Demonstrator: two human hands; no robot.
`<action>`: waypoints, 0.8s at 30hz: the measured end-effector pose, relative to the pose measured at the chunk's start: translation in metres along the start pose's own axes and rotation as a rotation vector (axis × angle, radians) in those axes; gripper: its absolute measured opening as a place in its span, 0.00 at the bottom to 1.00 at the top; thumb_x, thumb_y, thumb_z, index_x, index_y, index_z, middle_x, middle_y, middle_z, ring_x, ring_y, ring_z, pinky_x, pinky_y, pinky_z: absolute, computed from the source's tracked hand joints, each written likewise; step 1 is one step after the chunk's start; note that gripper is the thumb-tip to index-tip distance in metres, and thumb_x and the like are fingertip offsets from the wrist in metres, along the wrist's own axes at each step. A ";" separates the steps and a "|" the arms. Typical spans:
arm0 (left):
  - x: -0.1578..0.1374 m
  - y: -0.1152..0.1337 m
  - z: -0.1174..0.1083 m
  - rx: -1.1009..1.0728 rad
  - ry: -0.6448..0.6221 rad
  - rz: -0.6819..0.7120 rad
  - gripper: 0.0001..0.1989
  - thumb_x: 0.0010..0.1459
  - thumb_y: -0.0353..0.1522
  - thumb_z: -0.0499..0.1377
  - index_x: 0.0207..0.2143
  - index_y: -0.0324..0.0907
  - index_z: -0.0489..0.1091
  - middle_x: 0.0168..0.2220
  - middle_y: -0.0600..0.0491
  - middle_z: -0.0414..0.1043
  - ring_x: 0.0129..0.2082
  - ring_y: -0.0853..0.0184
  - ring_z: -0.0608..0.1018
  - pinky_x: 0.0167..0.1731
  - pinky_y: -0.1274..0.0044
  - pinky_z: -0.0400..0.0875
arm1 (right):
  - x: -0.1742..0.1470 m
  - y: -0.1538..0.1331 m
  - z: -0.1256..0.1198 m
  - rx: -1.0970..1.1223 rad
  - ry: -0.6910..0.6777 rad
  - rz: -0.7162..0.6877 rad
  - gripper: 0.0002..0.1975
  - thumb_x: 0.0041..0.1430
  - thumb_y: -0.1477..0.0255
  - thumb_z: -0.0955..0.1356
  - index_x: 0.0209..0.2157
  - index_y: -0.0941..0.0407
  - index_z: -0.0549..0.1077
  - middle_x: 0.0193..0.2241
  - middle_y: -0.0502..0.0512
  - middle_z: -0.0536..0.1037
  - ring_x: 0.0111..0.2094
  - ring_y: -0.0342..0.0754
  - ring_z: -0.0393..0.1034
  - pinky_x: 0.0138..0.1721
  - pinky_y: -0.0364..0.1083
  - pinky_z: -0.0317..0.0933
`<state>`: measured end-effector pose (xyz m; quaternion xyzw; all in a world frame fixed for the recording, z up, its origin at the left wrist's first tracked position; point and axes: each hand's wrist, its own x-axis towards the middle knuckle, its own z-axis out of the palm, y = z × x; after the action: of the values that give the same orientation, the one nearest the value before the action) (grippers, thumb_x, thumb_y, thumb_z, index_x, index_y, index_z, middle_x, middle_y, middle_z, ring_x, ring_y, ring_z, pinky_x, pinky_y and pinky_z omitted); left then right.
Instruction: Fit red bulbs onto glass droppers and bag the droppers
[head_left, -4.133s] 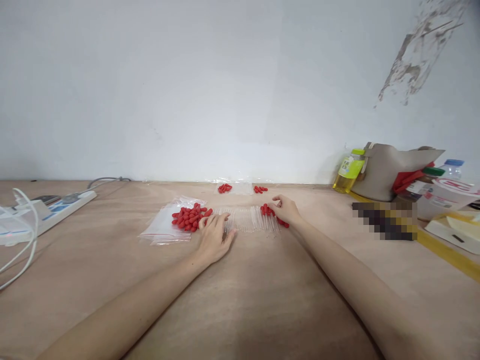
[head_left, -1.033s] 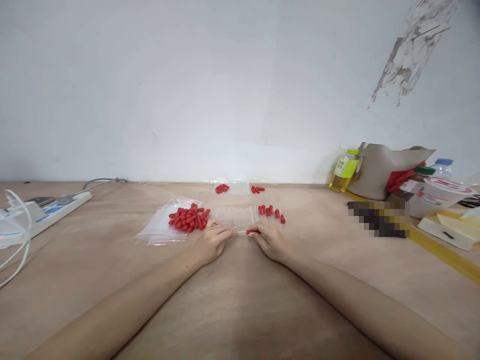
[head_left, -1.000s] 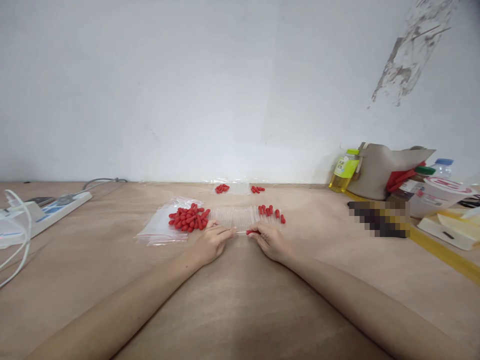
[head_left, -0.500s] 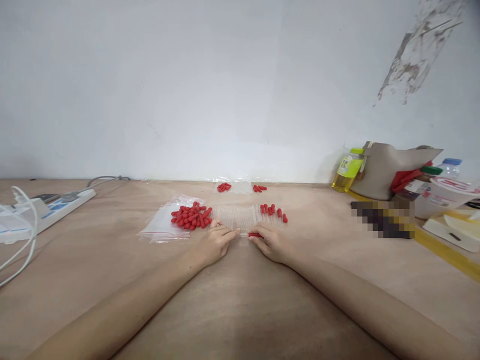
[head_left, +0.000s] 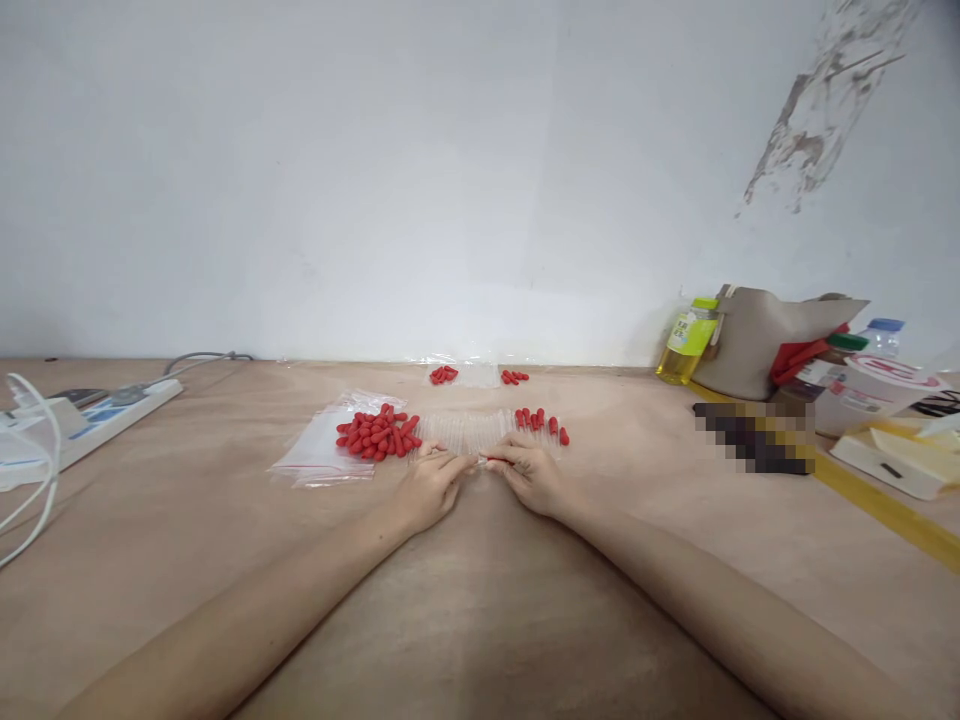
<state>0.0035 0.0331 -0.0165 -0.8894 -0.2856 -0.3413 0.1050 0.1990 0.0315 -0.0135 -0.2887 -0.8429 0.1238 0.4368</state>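
Observation:
My left hand (head_left: 429,490) is closed in a pinch on a thin clear tube (head_left: 481,459), most of it hidden by the fingers. Opposite it, my right hand (head_left: 534,478) pinches a red rubber bulb (head_left: 493,460), only partly visible, at the tube's end. Whether the tube sits inside the bulb is too small to tell. Just beyond both hands lies a row of clear tubes (head_left: 465,430). At that row's right end, several tubes carry red bulbs (head_left: 540,419). A heap of loose red bulbs (head_left: 375,434) is left of the row.
Clear zip bags (head_left: 315,452) lie under the heap. Small groups of red bulbs (head_left: 443,375) rest on clear plastic (head_left: 478,376) by the wall. On the left is a power strip (head_left: 120,420) with cables; a yellow bottle (head_left: 688,342), grey container (head_left: 750,345) and white tub (head_left: 874,395) stand right.
My right hand has moved closer to my left, and the gap between the fingertips is smaller. Less of the red bulb and tube shows. The whole view has shifted slightly.

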 end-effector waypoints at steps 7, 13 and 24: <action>0.001 0.003 -0.008 -0.032 -0.001 -0.131 0.18 0.58 0.33 0.49 0.51 0.40 0.57 0.41 0.49 0.70 0.41 0.66 0.71 0.49 0.68 0.54 | 0.024 0.008 -0.021 0.279 0.267 0.358 0.16 0.52 0.59 0.63 0.37 0.57 0.63 0.26 0.51 0.68 0.28 0.42 0.65 0.30 0.41 0.60; 0.003 0.003 -0.008 0.096 -0.029 -0.314 0.09 0.55 0.34 0.53 0.39 0.43 0.67 0.42 0.49 0.67 0.45 0.62 0.66 0.48 0.65 0.52 | 0.049 0.052 -0.075 0.074 0.251 0.542 0.23 0.55 0.55 0.56 0.29 0.59 0.69 0.19 0.49 0.66 0.21 0.39 0.60 0.25 0.39 0.55; 0.002 0.001 -0.005 0.117 -0.069 -0.328 0.08 0.54 0.34 0.54 0.36 0.44 0.69 0.42 0.50 0.66 0.45 0.61 0.65 0.46 0.65 0.52 | 0.047 0.094 -0.043 -0.423 -0.006 0.704 0.14 0.52 0.61 0.61 0.29 0.54 0.73 0.27 0.52 0.75 0.34 0.47 0.67 0.34 0.43 0.53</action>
<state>0.0021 0.0309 -0.0112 -0.8343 -0.4496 -0.3061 0.0894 0.2485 0.1326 -0.0004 -0.6425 -0.7008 0.0904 0.2965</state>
